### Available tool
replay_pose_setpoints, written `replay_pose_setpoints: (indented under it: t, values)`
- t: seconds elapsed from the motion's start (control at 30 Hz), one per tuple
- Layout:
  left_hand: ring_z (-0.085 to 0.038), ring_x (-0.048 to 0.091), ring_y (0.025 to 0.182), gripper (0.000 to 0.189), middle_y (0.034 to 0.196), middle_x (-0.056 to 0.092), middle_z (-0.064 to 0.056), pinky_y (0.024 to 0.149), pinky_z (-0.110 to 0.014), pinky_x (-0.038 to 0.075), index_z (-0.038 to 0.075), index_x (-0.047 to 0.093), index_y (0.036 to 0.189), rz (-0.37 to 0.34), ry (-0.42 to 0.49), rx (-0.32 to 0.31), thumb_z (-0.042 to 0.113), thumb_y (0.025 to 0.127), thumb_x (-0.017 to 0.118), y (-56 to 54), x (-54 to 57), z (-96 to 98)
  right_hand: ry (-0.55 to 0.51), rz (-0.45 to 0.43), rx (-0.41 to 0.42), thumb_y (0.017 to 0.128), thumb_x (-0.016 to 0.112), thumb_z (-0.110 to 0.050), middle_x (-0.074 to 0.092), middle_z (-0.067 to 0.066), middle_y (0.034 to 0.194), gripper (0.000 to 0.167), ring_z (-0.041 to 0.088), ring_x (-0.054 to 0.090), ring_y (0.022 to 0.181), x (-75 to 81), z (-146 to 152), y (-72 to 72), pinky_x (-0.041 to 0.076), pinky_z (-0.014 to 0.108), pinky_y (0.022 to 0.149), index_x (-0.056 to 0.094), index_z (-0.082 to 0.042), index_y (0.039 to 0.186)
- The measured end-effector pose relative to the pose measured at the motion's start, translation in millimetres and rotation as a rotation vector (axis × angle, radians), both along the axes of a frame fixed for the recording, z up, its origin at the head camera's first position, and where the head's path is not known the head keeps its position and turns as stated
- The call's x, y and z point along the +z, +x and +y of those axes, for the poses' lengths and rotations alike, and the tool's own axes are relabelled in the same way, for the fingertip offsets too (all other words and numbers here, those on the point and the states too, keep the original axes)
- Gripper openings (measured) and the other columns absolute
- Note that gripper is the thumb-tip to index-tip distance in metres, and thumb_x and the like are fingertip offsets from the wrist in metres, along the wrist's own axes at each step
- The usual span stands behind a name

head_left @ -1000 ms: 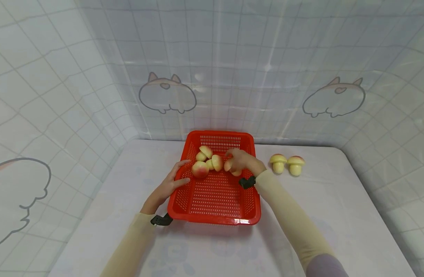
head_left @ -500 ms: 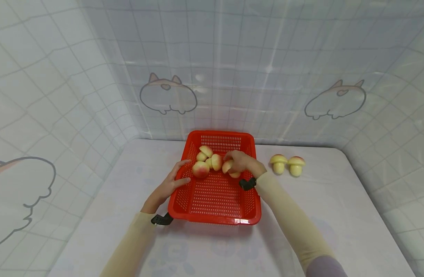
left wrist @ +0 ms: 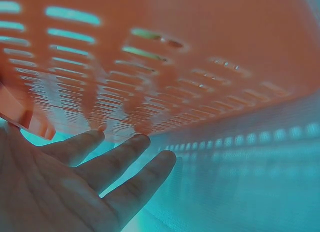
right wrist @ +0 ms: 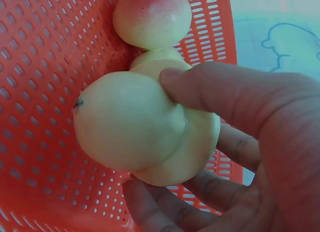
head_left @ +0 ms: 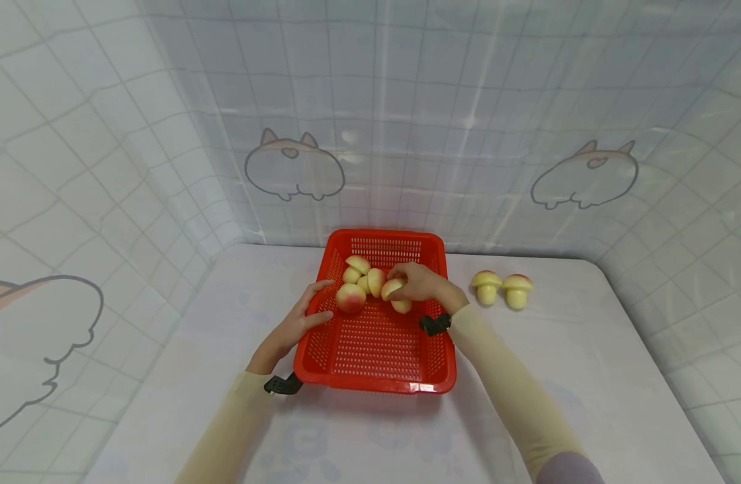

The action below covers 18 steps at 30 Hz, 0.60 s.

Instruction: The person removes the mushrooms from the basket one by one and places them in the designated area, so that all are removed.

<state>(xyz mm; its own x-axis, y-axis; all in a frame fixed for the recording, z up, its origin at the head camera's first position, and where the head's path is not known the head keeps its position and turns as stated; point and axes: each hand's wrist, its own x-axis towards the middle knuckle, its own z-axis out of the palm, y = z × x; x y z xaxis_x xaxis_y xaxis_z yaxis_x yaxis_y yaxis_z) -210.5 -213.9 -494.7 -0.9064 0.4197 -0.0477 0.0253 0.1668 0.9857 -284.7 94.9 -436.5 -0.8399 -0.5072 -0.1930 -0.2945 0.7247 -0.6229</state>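
A red plastic basket point(head_left: 376, 385) with slotted walls sits on the table. My right hand point(head_left: 423, 282) reaches inside it and grips a toy mushroom point(right wrist: 125, 123), thumb on the near side and fingers curled beneath the cap. The pale stem points toward the right wrist camera. Close beside it lie other yellow-and-red mushrooms: one at the back point(head_left: 360, 264), one in the middle point(head_left: 376, 283) and one with its cap up point(head_left: 349, 298). My left hand point(head_left: 292, 328) is at the basket's left rim, and the left wrist view shows its straight fingers point(left wrist: 125, 157) beside the slotted wall.
Two more toy mushrooms, a left one point(head_left: 487, 287) and a right one point(head_left: 517, 291), stand on the white table point(head_left: 588, 376) right of the basket. A grid-patterned sheet point(head_left: 431, 134) with cartoon drawings rises behind and along both sides.
My right hand has shifted slightly left with the mushroom, bringing it closer to the middle one, and more of the mushroom shows. My left hand has stayed in place at the rim.
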Motion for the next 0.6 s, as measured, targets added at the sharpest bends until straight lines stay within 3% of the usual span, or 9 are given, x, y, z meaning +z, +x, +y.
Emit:
replay_pose_setpoints:
  t: [0.6]
  values:
    - [-0.050, 0.054, 0.123, 0.062, 0.155, 0.033, -0.020, 0.092, -0.054, 0.059, 0.023, 0.027, 0.158, 0.016, -0.009, 0.012, 0.013, 0.103, 0.055, -0.2, -2.6, -1.2, -0.197, 0.037, -0.108, 0.091, 0.079, -0.032, 0.068, 0.007, 0.127, 0.042, 0.027, 0.062, 0.117, 3.3, 6, 12.3, 0.053, 0.044, 0.099, 0.067, -0.011, 0.126]
